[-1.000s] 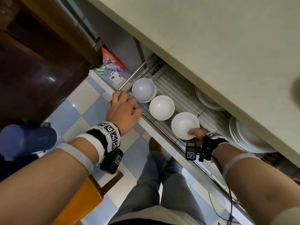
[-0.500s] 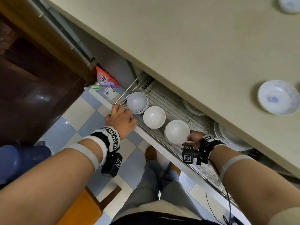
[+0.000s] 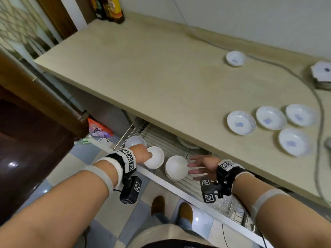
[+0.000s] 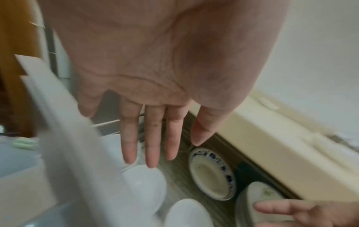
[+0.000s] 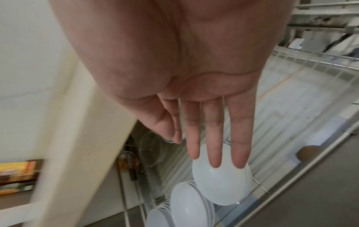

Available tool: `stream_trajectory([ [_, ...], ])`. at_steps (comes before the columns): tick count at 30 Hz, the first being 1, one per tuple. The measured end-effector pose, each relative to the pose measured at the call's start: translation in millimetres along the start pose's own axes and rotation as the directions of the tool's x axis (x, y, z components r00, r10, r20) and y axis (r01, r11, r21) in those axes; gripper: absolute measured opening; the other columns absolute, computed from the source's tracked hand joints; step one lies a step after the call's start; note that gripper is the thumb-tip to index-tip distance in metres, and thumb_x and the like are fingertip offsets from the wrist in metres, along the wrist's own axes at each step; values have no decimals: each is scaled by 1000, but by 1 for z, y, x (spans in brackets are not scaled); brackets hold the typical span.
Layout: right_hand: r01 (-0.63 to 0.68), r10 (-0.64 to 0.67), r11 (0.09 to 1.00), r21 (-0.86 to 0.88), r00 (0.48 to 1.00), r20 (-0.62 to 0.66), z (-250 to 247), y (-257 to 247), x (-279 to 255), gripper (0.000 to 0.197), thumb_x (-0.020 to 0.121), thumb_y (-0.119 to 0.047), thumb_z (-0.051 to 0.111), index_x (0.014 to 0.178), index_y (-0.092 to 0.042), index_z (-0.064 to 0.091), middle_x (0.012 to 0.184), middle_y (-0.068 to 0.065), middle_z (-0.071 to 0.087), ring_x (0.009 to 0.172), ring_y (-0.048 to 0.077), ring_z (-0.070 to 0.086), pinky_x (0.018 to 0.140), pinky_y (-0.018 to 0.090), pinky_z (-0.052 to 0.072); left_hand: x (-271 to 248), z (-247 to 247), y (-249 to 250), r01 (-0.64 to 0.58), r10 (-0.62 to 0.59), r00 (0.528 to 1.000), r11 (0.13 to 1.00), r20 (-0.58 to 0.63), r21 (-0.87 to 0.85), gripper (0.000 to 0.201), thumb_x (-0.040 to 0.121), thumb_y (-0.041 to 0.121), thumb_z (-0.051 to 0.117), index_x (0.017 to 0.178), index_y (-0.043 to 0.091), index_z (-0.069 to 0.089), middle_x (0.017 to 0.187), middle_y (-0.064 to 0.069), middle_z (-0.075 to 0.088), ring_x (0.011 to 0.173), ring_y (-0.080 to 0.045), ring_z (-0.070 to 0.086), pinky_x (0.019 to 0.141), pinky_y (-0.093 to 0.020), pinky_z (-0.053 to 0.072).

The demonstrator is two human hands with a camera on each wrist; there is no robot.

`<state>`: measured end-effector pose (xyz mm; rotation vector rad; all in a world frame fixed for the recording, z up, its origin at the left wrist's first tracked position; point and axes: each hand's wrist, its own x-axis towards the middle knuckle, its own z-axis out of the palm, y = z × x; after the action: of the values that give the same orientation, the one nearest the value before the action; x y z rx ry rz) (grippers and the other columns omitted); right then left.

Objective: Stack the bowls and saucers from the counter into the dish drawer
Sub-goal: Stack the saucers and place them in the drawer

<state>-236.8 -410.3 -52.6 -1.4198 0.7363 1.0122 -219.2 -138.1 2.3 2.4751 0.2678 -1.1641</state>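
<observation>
The wire-rack dish drawer (image 3: 159, 137) stands pulled out under the counter (image 3: 152, 72). In it sit three stacks of plain white bowls: far (image 3: 134, 140), middle (image 3: 156, 158) and near (image 3: 176, 169). My left hand (image 3: 143, 153) hovers over the middle stack, fingers straight (image 4: 151, 145) and holding nothing. My right hand (image 3: 193, 165) is open, its fingertips (image 5: 215, 153) at the rim of the near bowl (image 5: 221, 185) without gripping it. On the counter lie several blue-patterned saucers (image 3: 241, 124) and one small bowl (image 3: 235, 58).
Larger plates (image 4: 211, 173) stand further back in the drawer under the counter's edge. A stack of angular plates (image 3: 322, 72) and a grey cable (image 3: 318, 111) lie at the counter's right end. Bottles (image 3: 111, 8) stand at its far corner. My shoes (image 3: 184, 212) are on the tiled floor.
My right hand has let go of the near bowl and opened. My left hand left the drawer's front edge and moved over the bowls. The head view tilted up onto the counter.
</observation>
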Motion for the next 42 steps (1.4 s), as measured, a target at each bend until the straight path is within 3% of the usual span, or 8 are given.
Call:
stream_trajectory([
  [9,356,-309,914,192,921,-239,-59,-20,-107,25,87,0,60,108,-7,72,104,15,76,87,29,73,78,37,58,-2,-38,159,-300,374,918,873,132,-386,20,98,24,53,87,9,60,85,-8,68,71,-18,68,64,-25,52],
  [13,523,-266,796,305,755,-599,-109,-6,-138,13,91,-2,56,100,-6,65,93,15,63,71,25,66,59,29,56,12,-28,214,-352,437,898,784,51,-511,12,97,19,59,102,9,54,96,-13,61,78,-28,69,74,-36,56],
  [17,547,-69,761,351,605,-793,-166,10,-136,25,94,-6,50,119,-2,50,110,20,58,75,30,69,62,37,61,26,-8,256,-236,360,929,754,86,-612,51,94,14,63,140,12,39,120,-19,55,93,-39,70,75,-40,60],
  [22,430,-8,835,344,635,-773,-229,17,-101,38,85,-9,54,121,-1,42,99,29,65,69,40,75,67,59,61,52,16,286,-268,297,954,762,-50,-589,29,91,3,62,119,2,56,126,-26,60,100,-43,70,62,-42,64],
  [25,354,-46,906,232,626,-779,-257,20,-72,55,68,-20,54,118,0,48,95,24,68,70,40,75,65,52,63,61,24,295,-312,291,948,780,-126,-543,28,88,-7,57,116,-3,56,105,-25,69,84,-36,74,67,-43,64],
  [28,353,-56,913,206,607,-793,-260,13,-82,28,77,-12,50,105,-9,46,100,18,63,71,36,72,59,37,60,64,19,300,-287,261,958,823,-122,-491,18,86,-8,58,103,-1,57,93,-23,71,77,-36,75,72,-45,64],
  [33,457,-143,874,163,564,-813,-262,-16,-122,20,89,-7,44,108,-11,46,74,17,66,59,37,70,62,47,63,69,-17,314,-305,234,951,818,-201,-487,11,89,-6,57,88,5,57,80,-29,69,51,-30,73,54,-40,63],
  [42,430,-57,876,220,543,-837,-283,-84,-114,26,87,-2,40,111,-10,41,81,16,62,62,33,72,72,55,62,124,-97,389,-404,246,911,698,-332,-591,10,93,-5,55,101,0,54,85,-32,66,37,-20,67,38,-27,55],
])
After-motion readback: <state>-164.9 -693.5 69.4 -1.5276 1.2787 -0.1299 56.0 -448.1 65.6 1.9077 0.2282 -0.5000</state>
